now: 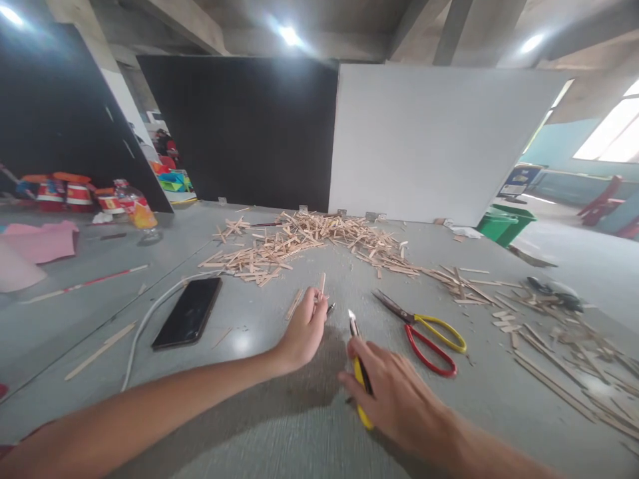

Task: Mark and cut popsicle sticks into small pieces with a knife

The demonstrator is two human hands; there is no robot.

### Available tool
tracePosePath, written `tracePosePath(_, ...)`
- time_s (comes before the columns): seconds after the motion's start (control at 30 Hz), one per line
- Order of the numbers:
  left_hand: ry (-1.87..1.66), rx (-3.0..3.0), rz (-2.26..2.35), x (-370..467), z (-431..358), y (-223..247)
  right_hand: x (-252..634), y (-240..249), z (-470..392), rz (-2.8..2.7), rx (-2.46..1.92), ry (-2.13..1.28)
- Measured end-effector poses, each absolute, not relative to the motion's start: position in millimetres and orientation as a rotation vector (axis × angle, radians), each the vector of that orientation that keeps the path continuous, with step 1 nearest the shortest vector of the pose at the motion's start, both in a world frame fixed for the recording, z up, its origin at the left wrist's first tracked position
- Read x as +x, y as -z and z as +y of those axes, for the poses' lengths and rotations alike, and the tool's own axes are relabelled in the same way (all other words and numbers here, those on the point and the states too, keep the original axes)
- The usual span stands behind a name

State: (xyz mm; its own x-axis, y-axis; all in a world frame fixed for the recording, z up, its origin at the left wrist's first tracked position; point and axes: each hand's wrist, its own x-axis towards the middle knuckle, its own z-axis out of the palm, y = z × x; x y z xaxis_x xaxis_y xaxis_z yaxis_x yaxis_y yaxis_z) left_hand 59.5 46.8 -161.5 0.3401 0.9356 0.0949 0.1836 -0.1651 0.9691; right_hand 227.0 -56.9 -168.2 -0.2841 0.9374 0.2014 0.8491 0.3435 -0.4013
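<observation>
Wooden craft stick [322,282], thin, pale and flat, stands nearly upright out of your left hand [305,327], whose fingers are curled together and pinch its lower end just above the grey counter [279,426]. Your right hand [394,392] is closed around a yellow-handled utility knife [360,369]; its short blade is out and points toward the stick, close to it but not touching. Judging by this, the cut on this stick is not yet made: the blade is clear of the wood and the stick looks whole above your fingers, though its lower end is hidden in your grip. Ahead of your hands lies a broad heap of pale wooden sticks [309,239], many of them short, and another scatter of long thin wooden strips [559,346] spreads along the right side of the counter; whether these are finished pieces or raw stock cannot be told. Red-and-yellow-handled scissors [424,329] lie flat just to the right of the knife, with blades closed. A black smartphone [188,311] lies face up to the left, with a white cable [150,319] curving past it. If the heaps are your stock, much of the work seems left.
</observation>
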Motion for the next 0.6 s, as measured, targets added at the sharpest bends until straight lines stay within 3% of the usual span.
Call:
tracePosePath(0.2,-0.85,1.548,0.866,62,36,174,247,190,-33,-1.645,-1.495,-0.307)
tracePosePath(0.6,-0.791,1.616,0.758,59,40,183,254,195,-39,-1.753,-1.355,-0.321)
